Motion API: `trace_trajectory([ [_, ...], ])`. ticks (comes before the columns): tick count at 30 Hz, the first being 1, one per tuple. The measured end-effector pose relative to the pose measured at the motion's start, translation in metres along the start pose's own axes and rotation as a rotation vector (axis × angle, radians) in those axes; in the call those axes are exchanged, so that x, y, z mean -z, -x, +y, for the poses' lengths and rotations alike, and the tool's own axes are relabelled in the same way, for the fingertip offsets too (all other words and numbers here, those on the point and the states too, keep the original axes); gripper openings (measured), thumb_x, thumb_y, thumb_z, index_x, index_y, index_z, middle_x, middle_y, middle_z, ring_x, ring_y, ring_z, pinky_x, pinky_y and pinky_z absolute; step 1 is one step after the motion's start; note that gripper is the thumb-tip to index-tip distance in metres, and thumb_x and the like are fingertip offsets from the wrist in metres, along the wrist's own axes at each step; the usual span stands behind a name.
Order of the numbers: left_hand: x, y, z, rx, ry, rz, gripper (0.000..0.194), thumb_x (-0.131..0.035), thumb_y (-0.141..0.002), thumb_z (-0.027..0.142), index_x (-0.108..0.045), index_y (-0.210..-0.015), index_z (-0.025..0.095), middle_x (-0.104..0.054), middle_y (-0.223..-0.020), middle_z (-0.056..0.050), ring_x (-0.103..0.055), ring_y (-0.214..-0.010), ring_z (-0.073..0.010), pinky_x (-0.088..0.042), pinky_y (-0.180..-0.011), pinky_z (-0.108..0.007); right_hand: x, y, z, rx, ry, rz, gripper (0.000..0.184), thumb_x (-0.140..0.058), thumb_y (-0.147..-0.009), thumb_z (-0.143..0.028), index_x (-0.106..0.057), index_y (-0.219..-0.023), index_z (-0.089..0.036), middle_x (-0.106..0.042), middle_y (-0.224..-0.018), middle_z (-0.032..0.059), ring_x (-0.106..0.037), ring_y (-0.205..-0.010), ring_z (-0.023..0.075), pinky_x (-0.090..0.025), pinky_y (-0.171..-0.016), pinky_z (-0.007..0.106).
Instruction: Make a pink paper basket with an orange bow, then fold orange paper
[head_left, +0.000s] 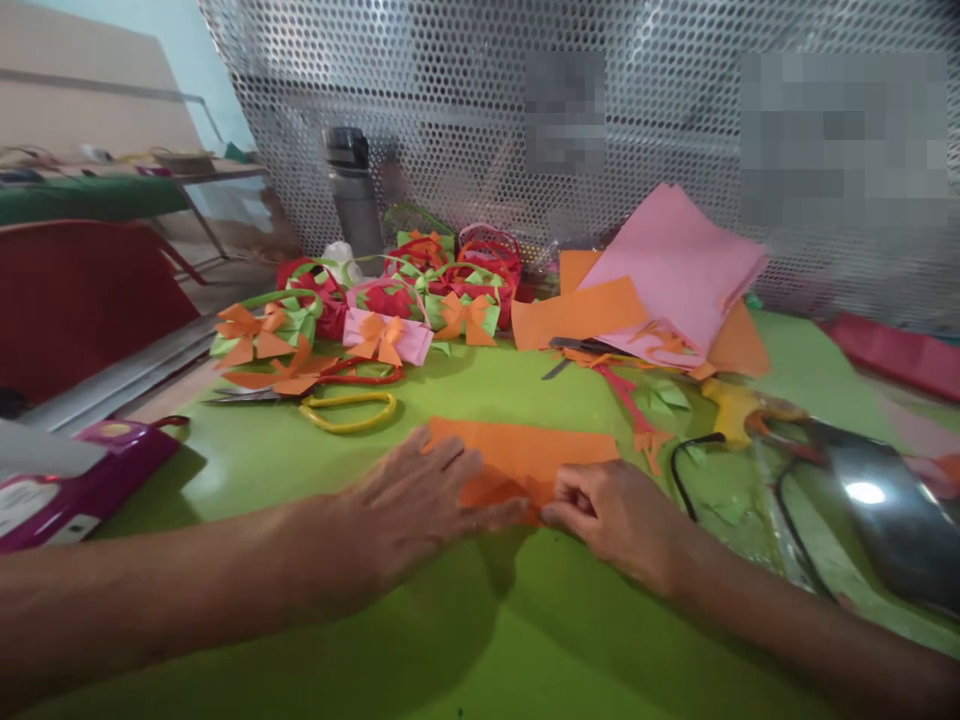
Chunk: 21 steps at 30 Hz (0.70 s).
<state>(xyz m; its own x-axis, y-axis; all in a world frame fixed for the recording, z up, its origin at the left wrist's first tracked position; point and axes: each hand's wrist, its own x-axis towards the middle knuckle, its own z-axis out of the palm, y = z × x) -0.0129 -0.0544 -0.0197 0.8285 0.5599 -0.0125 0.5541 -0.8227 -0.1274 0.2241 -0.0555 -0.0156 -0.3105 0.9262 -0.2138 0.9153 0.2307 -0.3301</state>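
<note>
A rectangular piece of orange paper (536,450) lies on the green tabletop (375,650) in front of me. My left hand (416,495) rests on its left part, fingers spread and flat, with the thumb along the near edge. At the near right edge, my right hand (626,515) is curled, its thumb and forefinger closed on the paper. The fingertips hide part of that edge, so I cannot tell whether it is folded. Just beyond the left hand lie scissors with a yellow handle (349,412).
Several small paper baskets with bows (382,335) stand at the back left, near a grey bottle (354,195). Pink sheets (675,260) and orange strips are piled at the back right. A glue gun (731,410), its cable and a dark phone (892,510) lie right; a purple device (127,460) sits left.
</note>
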Motion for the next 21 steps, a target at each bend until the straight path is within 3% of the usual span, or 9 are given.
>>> trace_trajectory([
  [3, 0.008, -0.008, 0.006, -0.076, -0.07, -0.058, 0.072, -0.055, -0.078, 0.017, -0.028, -0.14, 0.042, -0.055, -0.105, -0.006, -0.051, -0.094, -0.0258, -0.035, -0.083, -0.043, 0.001, 0.001, -0.001, 0.002, -0.001, 0.008, 0.018, -0.06, -0.079, -0.023, -0.055, -0.062, -0.017, -0.053, -0.055, -0.0028, -0.042, -0.052, 0.0096, -0.023, -0.051, 0.024],
  [7, 0.012, -0.01, 0.011, -0.025, -0.141, -0.096, 0.067, -0.052, -0.077, 0.012, -0.037, -0.136, 0.041, -0.058, -0.094, -0.004, -0.053, -0.084, -0.0242, -0.038, -0.073, -0.039, 0.001, 0.001, -0.001, 0.005, -0.015, 0.021, 0.018, -0.06, -0.078, -0.022, -0.055, -0.062, -0.017, -0.054, -0.055, -0.0026, -0.043, -0.052, 0.0098, -0.023, -0.051, 0.024],
  [15, 0.027, 0.027, 0.016, 0.13, -0.143, 0.046, 0.041, -0.042, -0.079, 0.006, -0.06, -0.111, 0.023, -0.063, -0.096, -0.007, -0.054, -0.091, -0.0236, -0.037, -0.079, -0.038, -0.001, 0.001, 0.001, -0.004, -0.038, 0.017, 0.018, -0.061, -0.079, -0.023, -0.056, -0.062, -0.018, -0.056, -0.056, -0.0023, -0.045, -0.053, 0.0106, -0.024, -0.052, 0.024],
  [17, 0.024, 0.034, 0.016, 0.154, -0.184, 0.115, 0.041, -0.04, -0.077, 0.002, -0.063, -0.105, 0.022, -0.062, -0.093, -0.007, -0.054, -0.091, -0.0247, -0.036, -0.081, -0.04, -0.001, 0.001, 0.001, -0.005, -0.031, 0.015, 0.019, -0.06, -0.078, -0.023, -0.055, -0.061, -0.018, -0.054, -0.055, -0.0032, -0.044, -0.052, 0.0101, -0.024, -0.052, 0.024],
  [21, 0.01, 0.04, 0.018, 0.258, -0.219, 0.059, 0.03, -0.044, -0.078, 0.004, -0.068, -0.084, 0.021, -0.058, -0.083, -0.008, -0.051, -0.083, -0.0261, -0.037, -0.075, -0.043, -0.002, 0.001, 0.0, 0.003, -0.017, 0.013, 0.018, -0.059, -0.079, -0.021, -0.054, -0.061, -0.018, -0.053, -0.054, -0.0038, -0.044, -0.052, 0.0098, -0.024, -0.052, 0.023],
])
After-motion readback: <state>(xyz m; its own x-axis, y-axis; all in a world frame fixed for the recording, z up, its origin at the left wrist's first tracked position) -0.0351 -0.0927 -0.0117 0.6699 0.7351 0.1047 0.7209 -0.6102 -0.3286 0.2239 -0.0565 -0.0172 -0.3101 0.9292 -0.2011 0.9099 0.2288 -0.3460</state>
